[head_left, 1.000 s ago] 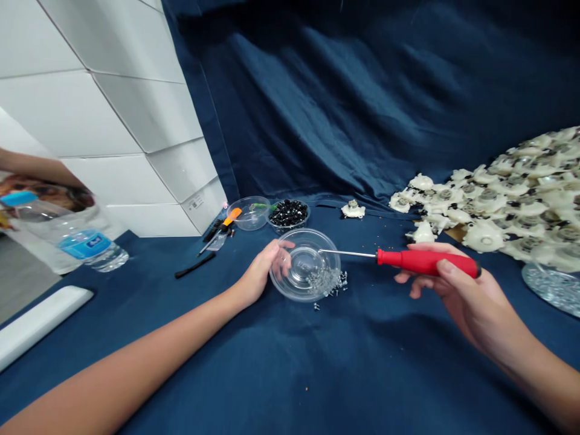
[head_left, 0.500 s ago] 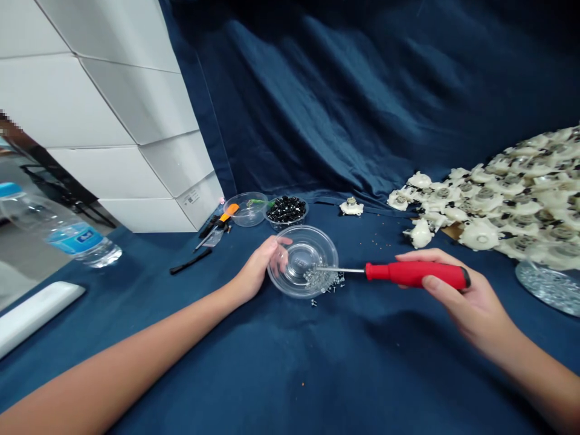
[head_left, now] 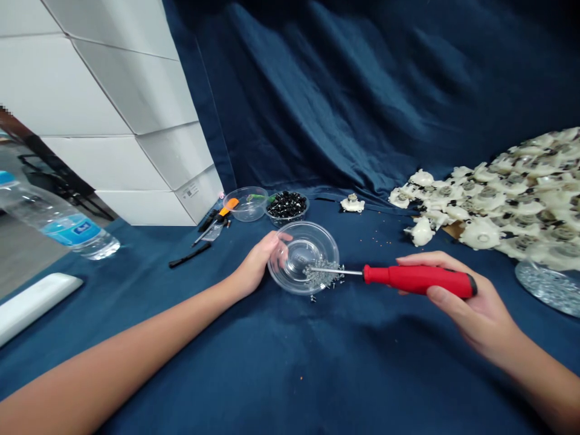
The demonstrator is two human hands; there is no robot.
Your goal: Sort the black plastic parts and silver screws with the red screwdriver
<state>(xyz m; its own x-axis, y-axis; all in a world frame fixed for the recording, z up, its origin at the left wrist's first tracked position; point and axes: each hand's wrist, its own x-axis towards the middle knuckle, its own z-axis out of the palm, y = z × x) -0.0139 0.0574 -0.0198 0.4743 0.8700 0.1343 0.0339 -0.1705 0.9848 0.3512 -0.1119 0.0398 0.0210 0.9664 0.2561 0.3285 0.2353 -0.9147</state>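
My left hand point(head_left: 261, 260) is closed on the left rim of a clear plastic bowl point(head_left: 296, 231), which tilts toward the right. Small silver screws point(head_left: 324, 275) are gathered at the bowl's right side, and a few lie on the cloth beside and below it. In my right hand point(head_left: 466, 302) is a screwdriver point(head_left: 419, 281) with a red handle, held level and pointing left. Its metal shaft reaches over the bowl's right rim, with the tip among the screws. Whether a screw sits on the tip cannot be made out.
Behind the bowl stands a tub of black parts point(head_left: 287, 205) beside a clear lid point(head_left: 249, 208). Cream-coloured plastic parts point(head_left: 480, 232) pile up at right, near a clear container of screws point(head_left: 550, 287). White boxes point(head_left: 154, 163) and a water bottle point(head_left: 75, 229) are at left.
The screwdriver tip has shifted slightly left within the bowl, and its handle sits a little lower at the right. My left hand keeps its hold on the bowl.
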